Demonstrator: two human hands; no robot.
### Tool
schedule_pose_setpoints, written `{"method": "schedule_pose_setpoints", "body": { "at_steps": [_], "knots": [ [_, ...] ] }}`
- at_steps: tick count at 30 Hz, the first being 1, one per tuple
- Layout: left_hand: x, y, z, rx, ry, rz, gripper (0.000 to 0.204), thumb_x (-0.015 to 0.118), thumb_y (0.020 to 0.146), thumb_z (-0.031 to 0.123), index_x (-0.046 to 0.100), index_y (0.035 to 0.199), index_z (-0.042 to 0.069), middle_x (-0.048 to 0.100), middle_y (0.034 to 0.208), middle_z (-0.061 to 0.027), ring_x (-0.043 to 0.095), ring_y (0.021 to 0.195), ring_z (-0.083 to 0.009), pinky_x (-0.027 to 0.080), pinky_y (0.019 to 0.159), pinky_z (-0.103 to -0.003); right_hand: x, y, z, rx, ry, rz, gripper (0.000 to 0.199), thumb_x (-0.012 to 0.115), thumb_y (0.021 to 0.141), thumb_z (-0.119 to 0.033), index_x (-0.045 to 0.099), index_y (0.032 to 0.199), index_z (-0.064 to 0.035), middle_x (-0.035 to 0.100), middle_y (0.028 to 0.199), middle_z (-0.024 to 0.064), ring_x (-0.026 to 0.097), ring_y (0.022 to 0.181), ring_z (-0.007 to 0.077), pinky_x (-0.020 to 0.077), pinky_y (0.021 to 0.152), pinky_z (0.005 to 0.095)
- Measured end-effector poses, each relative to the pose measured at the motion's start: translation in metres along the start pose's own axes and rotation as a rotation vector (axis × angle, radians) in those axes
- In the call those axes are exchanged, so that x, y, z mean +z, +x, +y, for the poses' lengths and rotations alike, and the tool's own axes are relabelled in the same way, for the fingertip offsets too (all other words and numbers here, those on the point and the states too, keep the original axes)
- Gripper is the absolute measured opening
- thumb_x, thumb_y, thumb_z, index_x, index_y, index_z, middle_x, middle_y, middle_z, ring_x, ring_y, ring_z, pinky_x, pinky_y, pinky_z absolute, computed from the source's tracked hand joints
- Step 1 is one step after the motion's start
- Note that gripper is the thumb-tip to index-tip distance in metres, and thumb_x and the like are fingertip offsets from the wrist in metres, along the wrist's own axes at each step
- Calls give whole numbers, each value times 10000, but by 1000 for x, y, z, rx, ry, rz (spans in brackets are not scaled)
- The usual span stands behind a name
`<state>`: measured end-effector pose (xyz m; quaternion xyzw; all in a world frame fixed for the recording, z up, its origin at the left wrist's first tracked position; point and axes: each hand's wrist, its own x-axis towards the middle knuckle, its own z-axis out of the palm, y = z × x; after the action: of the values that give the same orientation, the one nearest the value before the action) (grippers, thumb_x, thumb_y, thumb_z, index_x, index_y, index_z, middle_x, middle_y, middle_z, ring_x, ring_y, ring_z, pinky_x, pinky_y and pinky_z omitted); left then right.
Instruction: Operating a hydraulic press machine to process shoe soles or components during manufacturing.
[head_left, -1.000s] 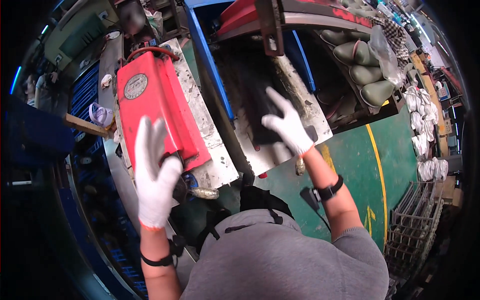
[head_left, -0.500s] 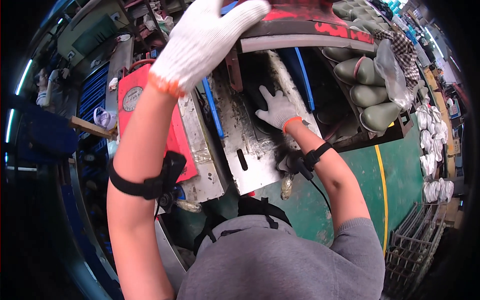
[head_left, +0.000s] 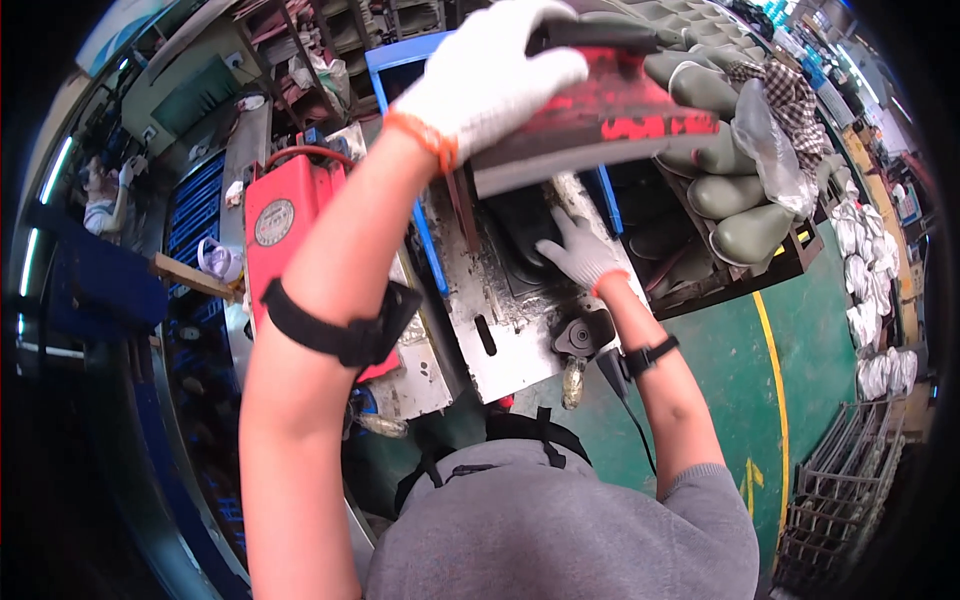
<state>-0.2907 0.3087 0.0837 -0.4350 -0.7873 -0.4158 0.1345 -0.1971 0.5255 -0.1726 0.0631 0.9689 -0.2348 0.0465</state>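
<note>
My left hand (head_left: 490,75), in a white knit glove with an orange cuff, is at the top of a red machine head (head_left: 620,95). Its fingers curl over a black bar (head_left: 590,32) along the head, thumb against the red side. Below, my gloved right hand (head_left: 583,255) reaches under the head with fingers spread, next to a dark flat piece (head_left: 515,245) on a worn metal plate (head_left: 510,355). Shadow under the head hides some of the fingertips' contact. Black straps circle both forearms.
Left of the plate stands a red box (head_left: 275,225) with a round dial. Blue bars (head_left: 428,240) flank the work area. Green boots (head_left: 735,200) crowd a rack at right. A metal wire rack (head_left: 840,480) stands on the green floor (head_left: 710,340).
The red machine head has come lower and nearer over the plate. My left hand has moved right and its fingers have curled onto the black bar. My right hand remains spread beneath.
</note>
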Motion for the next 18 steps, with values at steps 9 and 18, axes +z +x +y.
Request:
{"method": "schedule_pose_setpoints", "body": {
  "at_steps": [9, 18],
  "knots": [
    [104, -122, 15, 248, 179, 155, 467, 725, 717, 129, 650, 1170, 43, 648, 1038, -155, 602, 1022, -383, 471, 847, -492, 56, -168, 63, 274, 383, 662, 432, 630, 999, -325, 618, 1267, 13, 694, 1137, 243, 665, 1094, 391, 508, 985, 439],
    [200, -220, -38, 434, 271, 205, 611, 713, 716, 97, 587, 1314, 97, 569, 1198, -113, 561, 1149, -353, 464, 876, -521, 107, -240, 34, 706, 1631, -174, 463, 413, 1101, -509, 542, 1295, -109, 716, 982, 133, 724, 735, 263, 632, 597, 375]
  ]
}}
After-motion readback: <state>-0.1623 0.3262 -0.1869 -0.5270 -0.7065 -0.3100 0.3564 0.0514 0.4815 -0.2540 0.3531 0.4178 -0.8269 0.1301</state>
